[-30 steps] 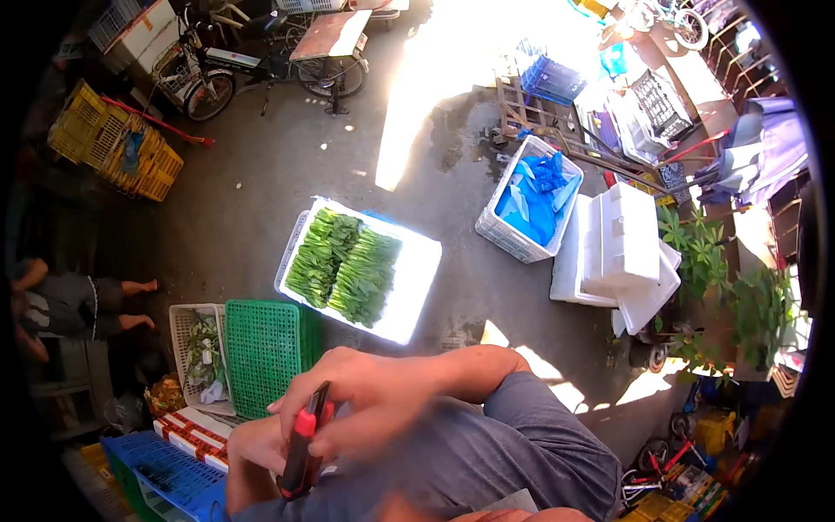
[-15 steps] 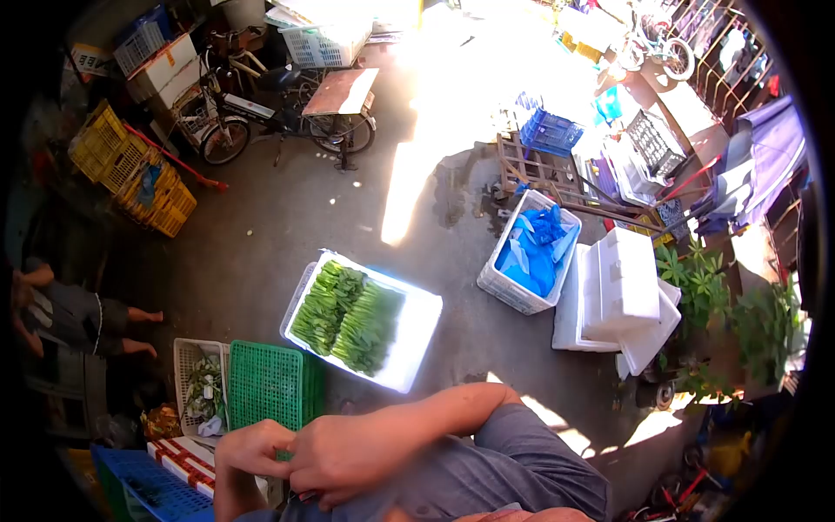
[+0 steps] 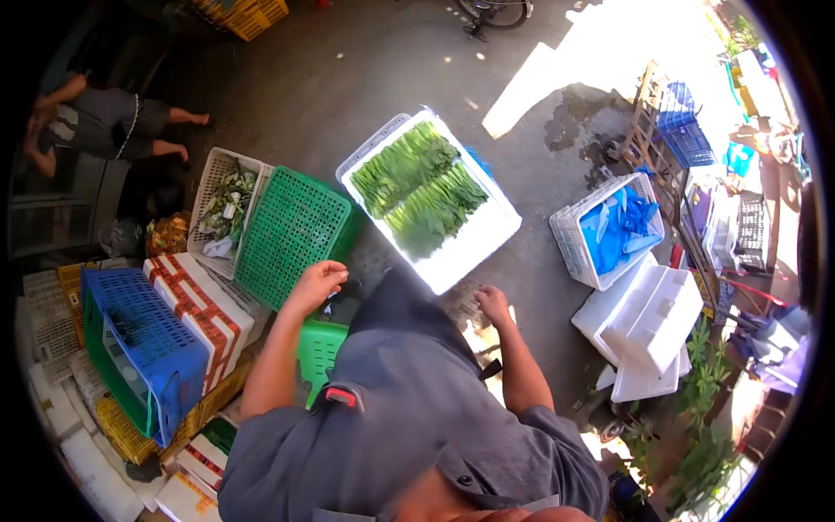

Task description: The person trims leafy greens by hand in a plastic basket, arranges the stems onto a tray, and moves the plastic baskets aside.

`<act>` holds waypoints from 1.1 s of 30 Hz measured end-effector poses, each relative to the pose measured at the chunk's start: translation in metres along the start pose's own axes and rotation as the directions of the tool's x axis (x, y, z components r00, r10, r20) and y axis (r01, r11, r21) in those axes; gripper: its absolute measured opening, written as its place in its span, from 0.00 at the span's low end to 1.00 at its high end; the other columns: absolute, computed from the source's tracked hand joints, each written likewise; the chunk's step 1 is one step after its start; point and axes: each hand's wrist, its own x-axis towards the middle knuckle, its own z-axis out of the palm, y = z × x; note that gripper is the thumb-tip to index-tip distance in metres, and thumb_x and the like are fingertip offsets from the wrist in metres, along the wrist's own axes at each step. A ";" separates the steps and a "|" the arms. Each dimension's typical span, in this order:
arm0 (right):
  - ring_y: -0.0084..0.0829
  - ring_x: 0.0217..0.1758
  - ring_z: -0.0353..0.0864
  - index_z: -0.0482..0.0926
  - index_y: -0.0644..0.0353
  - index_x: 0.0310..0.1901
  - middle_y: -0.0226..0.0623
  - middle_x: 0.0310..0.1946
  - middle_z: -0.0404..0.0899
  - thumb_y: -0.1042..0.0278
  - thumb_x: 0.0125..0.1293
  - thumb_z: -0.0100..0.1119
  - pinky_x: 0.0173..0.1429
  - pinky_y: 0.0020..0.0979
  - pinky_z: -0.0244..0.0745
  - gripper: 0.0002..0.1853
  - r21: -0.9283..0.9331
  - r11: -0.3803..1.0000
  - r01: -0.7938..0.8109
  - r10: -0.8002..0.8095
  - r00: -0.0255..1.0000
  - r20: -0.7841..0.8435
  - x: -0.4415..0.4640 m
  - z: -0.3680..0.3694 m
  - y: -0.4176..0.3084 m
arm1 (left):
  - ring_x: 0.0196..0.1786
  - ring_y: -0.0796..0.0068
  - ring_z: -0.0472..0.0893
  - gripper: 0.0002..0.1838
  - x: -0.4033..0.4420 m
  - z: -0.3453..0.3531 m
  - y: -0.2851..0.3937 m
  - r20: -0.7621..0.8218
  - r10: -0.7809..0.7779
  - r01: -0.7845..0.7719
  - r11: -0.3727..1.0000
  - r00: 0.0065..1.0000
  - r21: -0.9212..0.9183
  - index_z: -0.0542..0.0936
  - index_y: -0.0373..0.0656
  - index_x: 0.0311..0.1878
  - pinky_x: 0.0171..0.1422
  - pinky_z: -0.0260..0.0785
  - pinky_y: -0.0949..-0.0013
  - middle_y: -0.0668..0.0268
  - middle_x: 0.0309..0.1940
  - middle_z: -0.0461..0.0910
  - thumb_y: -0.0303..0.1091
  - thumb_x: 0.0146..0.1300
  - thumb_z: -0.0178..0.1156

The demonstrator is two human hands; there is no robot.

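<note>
My left hand [image 3: 320,283] is beside the green crate [image 3: 291,230], fingers loosely curled together with nothing visible in them. Out to the other side, my right hand [image 3: 493,305] is closed in a loose fist near the lower corner of a white foam box, and no object shows in it. That white foam box [image 3: 452,265] stands on the floor in front of me. Two rows of leafy green vegetables [image 3: 417,178] fill its far part, while the near part shows bare white. Neither hand touches the box.
A green plastic stool [image 3: 320,348] is by my left side. A crate of leaf scraps [image 3: 228,204], a blue crate [image 3: 161,339] and foam boxes lie left. On the right are a crate with blue plastic [image 3: 617,230] and stacked foam boxes [image 3: 652,317]. Another person [image 3: 104,122] is at far left.
My hands were together, one over the other, at lower left; now they are apart on either side of my body. The view has turned and tilted down, showing more of my torso.
</note>
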 end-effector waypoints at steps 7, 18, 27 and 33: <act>0.35 0.29 0.84 0.82 0.75 0.48 0.45 0.32 0.81 0.65 0.69 0.62 0.30 0.33 0.79 0.17 0.064 0.915 -0.399 0.402 0.915 -0.037 0.008 -0.039 0.139 | 0.31 0.80 0.80 0.13 0.114 0.026 -0.099 -0.082 -0.284 0.280 0.958 0.955 -0.052 0.81 0.45 0.50 0.30 0.70 0.74 0.70 0.38 0.84 0.43 0.70 0.61; 0.59 0.59 0.79 0.79 0.74 0.57 0.65 0.55 0.80 0.57 0.70 0.58 0.65 0.46 0.72 0.25 -0.575 0.785 0.228 -0.420 0.880 -0.224 0.319 -0.080 0.004 | 0.29 0.80 0.76 0.17 0.283 0.088 -0.178 -0.459 -0.251 0.161 0.960 0.852 -0.227 0.84 0.40 0.43 0.29 0.65 0.75 0.68 0.35 0.82 0.46 0.71 0.62; 0.43 0.53 0.83 0.80 0.73 0.55 0.53 0.48 0.85 0.48 0.71 0.61 0.59 0.39 0.74 0.29 -0.429 0.845 0.320 -0.281 0.947 0.152 0.500 -0.057 -0.050 | 0.51 0.69 0.78 0.40 0.404 0.118 -0.257 -0.373 -0.585 0.136 0.646 0.720 -0.751 0.75 0.44 0.65 0.54 0.69 0.56 0.64 0.53 0.79 0.73 0.69 0.50; 0.26 0.40 0.80 0.84 0.70 0.50 0.39 0.37 0.86 0.53 0.68 0.66 0.49 0.35 0.76 0.24 -0.331 0.893 0.304 -0.251 0.948 0.193 0.496 -0.046 -0.057 | 0.69 0.53 0.72 0.47 0.422 0.139 -0.226 -0.403 -0.601 0.089 0.624 0.690 -0.777 0.69 0.38 0.74 0.70 0.67 0.52 0.49 0.70 0.70 0.73 0.71 0.42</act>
